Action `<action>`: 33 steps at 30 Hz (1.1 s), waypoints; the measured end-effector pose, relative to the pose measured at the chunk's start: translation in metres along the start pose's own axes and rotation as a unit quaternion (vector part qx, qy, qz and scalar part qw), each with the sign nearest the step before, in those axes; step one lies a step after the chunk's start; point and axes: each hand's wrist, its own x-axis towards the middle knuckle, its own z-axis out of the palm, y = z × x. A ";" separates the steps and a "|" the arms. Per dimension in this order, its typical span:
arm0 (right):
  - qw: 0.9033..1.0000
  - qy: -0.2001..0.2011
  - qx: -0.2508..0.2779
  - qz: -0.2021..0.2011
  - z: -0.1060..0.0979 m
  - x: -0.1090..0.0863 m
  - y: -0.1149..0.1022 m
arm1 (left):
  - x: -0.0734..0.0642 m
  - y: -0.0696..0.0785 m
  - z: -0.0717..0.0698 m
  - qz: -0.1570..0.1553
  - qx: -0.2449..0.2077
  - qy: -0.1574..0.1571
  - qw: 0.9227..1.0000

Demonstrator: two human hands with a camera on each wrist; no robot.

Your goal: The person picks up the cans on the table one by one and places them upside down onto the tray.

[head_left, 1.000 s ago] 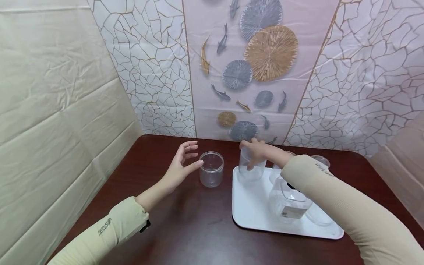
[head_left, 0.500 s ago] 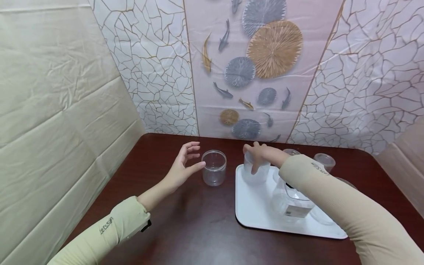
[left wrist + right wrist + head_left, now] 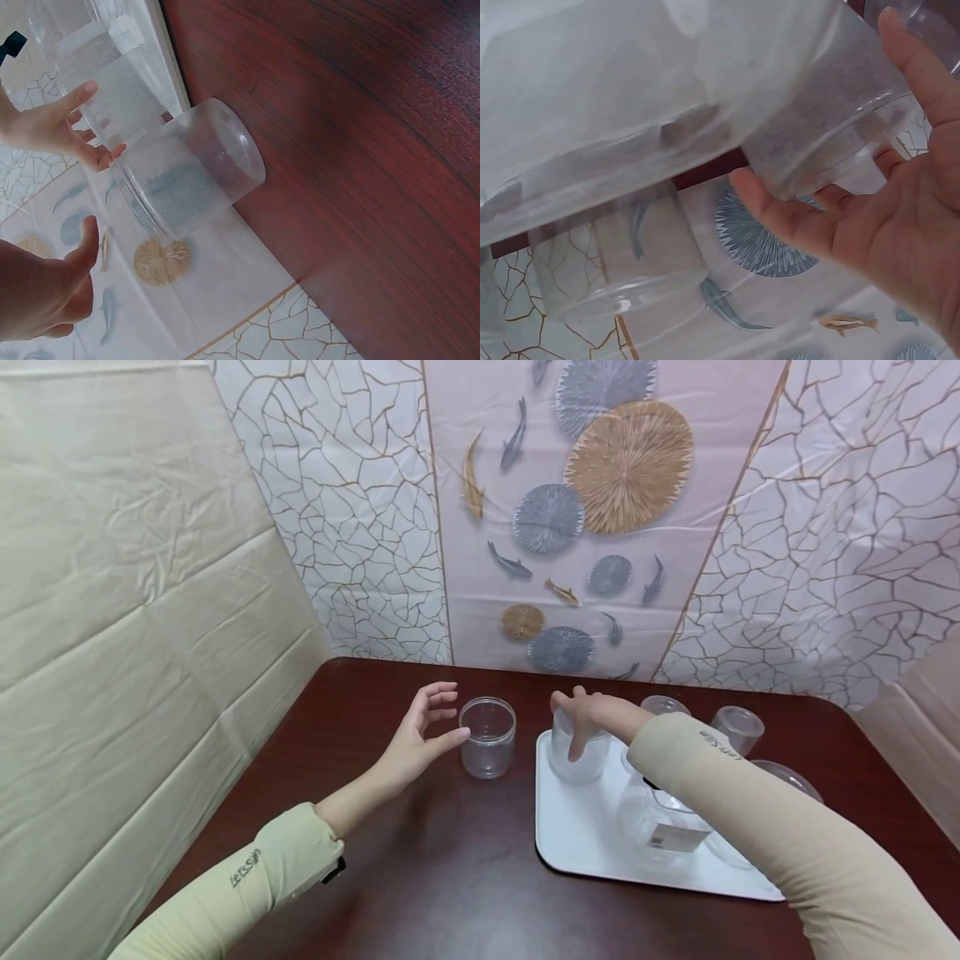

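Observation:
A clear plastic jar (image 3: pixel 489 752) stands upright on the dark table, mouth up. My left hand (image 3: pixel 420 739) hovers at its left side, fingers loosely curved and thumb near the rim. In the left wrist view a gap shows between that hand (image 3: pixel 52 292) and the jar (image 3: pixel 195 169). My right hand (image 3: pixel 588 714) grips a second clear jar (image 3: pixel 579 764) from above, thumb down the near side. This jar is upright at the back left corner of the white tray (image 3: pixel 573 847). Thumb and fingers span the jar (image 3: pixel 840 97) in the right wrist view.
A clear squarish container (image 3: pixel 675 837) with a label sits on the tray, partly behind the right sleeve (image 3: pixel 757 810). More clear jars, among them a small jar (image 3: pixel 738 727), stand toward the back right. A patterned backdrop (image 3: pixel 555 543) rises behind the table (image 3: pixel 450 877).
The right hand has lowered its jar slightly onto the tray corner. The head view has shifted a little. The left hand keeps its place beside the other jar.

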 end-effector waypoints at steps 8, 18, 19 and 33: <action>0.999 0.005 -0.040 0.019 0.002 -0.004 -0.007 | 0.000 -0.002 0.000 0.000 0.005 0.000 1.000; 0.998 0.025 -0.055 0.000 0.002 -0.004 -0.008 | -0.001 -0.002 0.003 -0.002 0.000 -0.005 1.000; 0.998 0.024 -0.056 0.000 0.002 -0.005 -0.009 | -0.001 -0.002 0.003 -0.002 0.000 -0.005 1.000; 0.995 0.042 -0.071 -0.050 -0.020 -0.020 -0.008 | 0.001 -0.003 0.003 -0.006 0.011 -0.005 1.000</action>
